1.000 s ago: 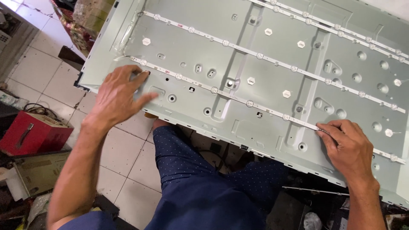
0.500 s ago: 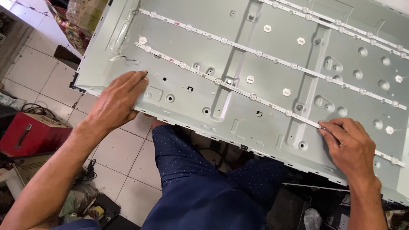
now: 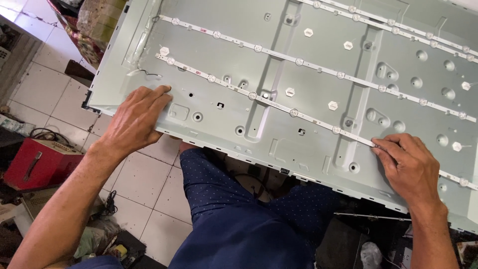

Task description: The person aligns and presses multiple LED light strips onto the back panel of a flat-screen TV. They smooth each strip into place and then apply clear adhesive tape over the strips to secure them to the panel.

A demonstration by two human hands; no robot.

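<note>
Left hand (image 3: 133,118) lies flat, open, on the panel's (image 3: 298,99) near-left edge; right hand (image 3: 409,167) pinches the nearest light strip (image 3: 279,105) at its right part; the panel lies tilted above the knees (image 3: 249,199).

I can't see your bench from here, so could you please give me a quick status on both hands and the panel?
Left hand flat on metal back panel, near edge. Right hand fingertips on nearest LED strip. Nothing in the way.
</note>
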